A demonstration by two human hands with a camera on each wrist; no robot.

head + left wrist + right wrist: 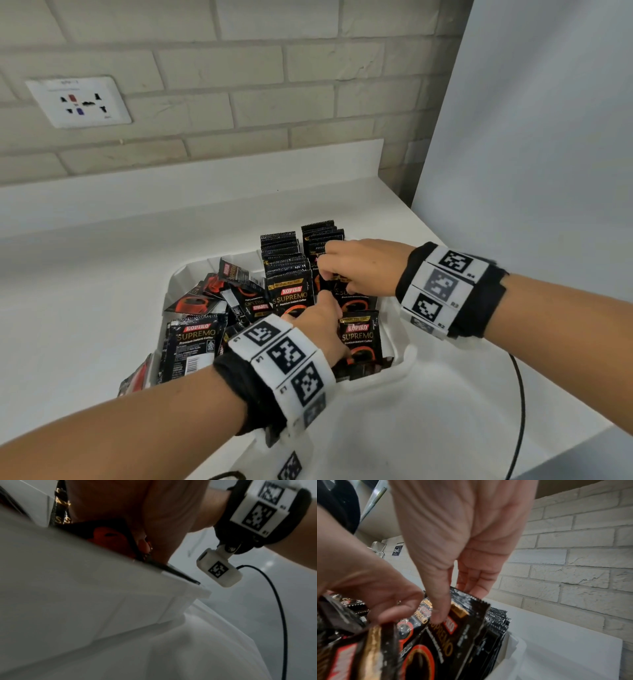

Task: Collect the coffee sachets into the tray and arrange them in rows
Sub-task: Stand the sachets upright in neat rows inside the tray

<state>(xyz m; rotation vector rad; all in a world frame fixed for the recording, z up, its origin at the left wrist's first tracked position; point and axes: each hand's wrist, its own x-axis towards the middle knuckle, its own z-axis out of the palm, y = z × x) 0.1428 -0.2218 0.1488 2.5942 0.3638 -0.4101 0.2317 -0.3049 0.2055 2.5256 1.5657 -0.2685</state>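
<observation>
The right hand [356,270] pinches a sachet [467,631] upright to slot it into the rear row, while the left hand [322,329] grips another sachet [359,339] inside the tray [399,346], likely next.

The left hand [320,329] hides its own fingertips and part of the black foil coffee sachets [359,337]; the left wrist view is blurred.

Both forearms reach in from the lower frame; right hand [356,265] pinches with thumb and fingers, left hand [322,325] curls just below it.
</observation>
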